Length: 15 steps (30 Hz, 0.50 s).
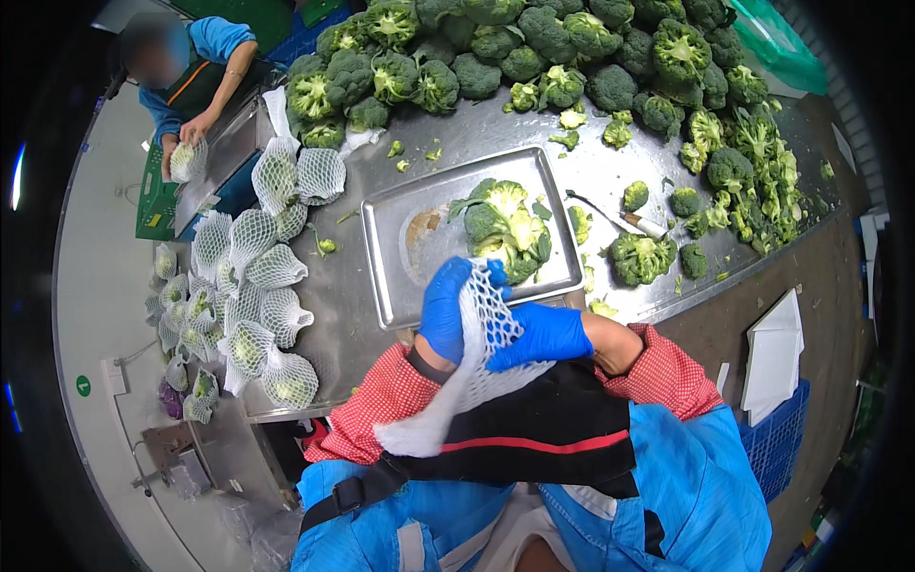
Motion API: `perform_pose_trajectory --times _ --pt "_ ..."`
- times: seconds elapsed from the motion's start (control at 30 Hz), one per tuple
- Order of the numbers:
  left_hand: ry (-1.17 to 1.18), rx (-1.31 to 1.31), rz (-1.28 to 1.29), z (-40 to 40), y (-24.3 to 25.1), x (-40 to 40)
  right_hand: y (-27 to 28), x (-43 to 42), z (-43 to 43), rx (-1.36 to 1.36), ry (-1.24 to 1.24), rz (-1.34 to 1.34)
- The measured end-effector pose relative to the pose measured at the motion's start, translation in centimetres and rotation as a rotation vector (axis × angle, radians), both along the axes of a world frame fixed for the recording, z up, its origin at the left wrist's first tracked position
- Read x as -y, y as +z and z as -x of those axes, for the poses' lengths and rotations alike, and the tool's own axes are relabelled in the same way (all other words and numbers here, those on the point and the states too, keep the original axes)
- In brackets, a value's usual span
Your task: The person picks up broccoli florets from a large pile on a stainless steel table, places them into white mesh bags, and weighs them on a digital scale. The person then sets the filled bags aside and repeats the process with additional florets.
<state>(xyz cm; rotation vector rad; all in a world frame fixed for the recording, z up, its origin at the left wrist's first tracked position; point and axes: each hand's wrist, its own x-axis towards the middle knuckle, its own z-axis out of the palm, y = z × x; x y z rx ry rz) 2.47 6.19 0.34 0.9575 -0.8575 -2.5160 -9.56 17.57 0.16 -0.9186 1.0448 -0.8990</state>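
My left hand (444, 309), in a blue glove, grips the upper end of a white foam mesh sleeve (493, 329). Its blue fingertips show beyond the sleeve's edge, close to a cut head of broccoli (509, 225). My right hand (547, 334), gloved alike, holds the same sleeve from the other side, with the mesh spread between both hands. The sleeve's loose tail hangs towards my black apron. Florets and pale stems of the broccoli face up on a rectangular steel tray (393, 286). The hands hide part of the tray's near rim.
Broccoli heads (493, 50) are piled across the far side of the steel table (343, 264). Mesh-wrapped heads (268, 264) cluster at left. Right of the tray lies a knife (640, 223) among trimmings (643, 257). A co-worker (207, 71) handles a wrapped head beside a green crate (154, 204).
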Motion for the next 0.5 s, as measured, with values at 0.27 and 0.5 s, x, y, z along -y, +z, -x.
perform_pose_trajectory --times 0.27,0.5 --pt "-0.748 0.015 0.07 -2.9 0.3 0.4 -2.3 -3.5 4.3 0.824 -0.631 -0.083" --pt "-0.351 0.721 1.276 0.9 -0.2 7.0 -4.5 -0.5 5.9 -0.207 -1.022 -0.085"
